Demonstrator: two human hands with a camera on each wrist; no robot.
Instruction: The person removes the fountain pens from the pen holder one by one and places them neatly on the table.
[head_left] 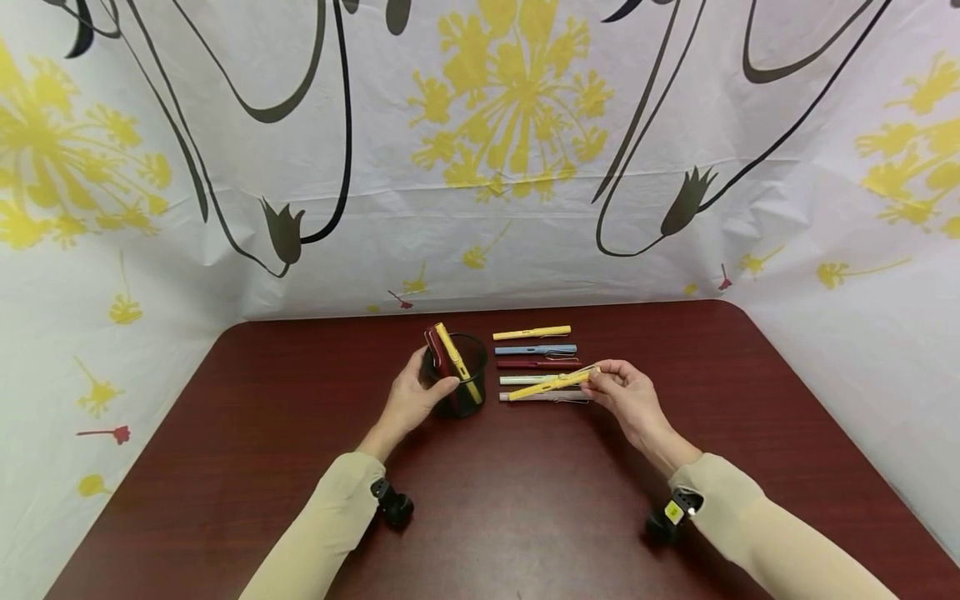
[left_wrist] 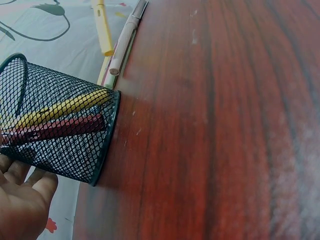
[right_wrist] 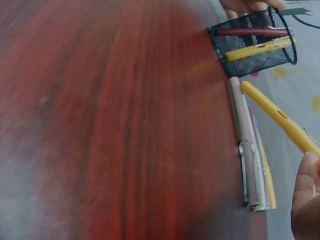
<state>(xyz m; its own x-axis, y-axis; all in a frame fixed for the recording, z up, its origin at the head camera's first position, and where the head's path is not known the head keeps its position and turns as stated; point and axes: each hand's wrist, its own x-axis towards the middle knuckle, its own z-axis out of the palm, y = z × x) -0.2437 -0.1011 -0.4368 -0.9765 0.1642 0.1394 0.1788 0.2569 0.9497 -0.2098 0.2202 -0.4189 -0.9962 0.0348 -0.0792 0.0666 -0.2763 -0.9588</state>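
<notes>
On the left, my left hand (head_left: 411,393) grips the side of a black mesh pen cup (head_left: 454,408), thumb near the rim. Inside the cup lean a yellow pen (head_left: 453,352) and a dark red pen (head_left: 435,350); the mesh shows both in the left wrist view. My right hand (head_left: 626,396) pinches another yellow pen (right_wrist: 275,114) by its clip end. Its other end points left toward the cup. In the head view that pen crosses over a white pen (head_left: 517,380) and a pale grey pen (head_left: 557,397) lying on the table.
Behind those lie a dark red pen (head_left: 536,364), a blue pen (head_left: 532,350) and a yellow pen (head_left: 531,333), in a row right of the cup. The dark red wooden table (head_left: 480,517) ends at a patterned white cloth (head_left: 480,233) behind.
</notes>
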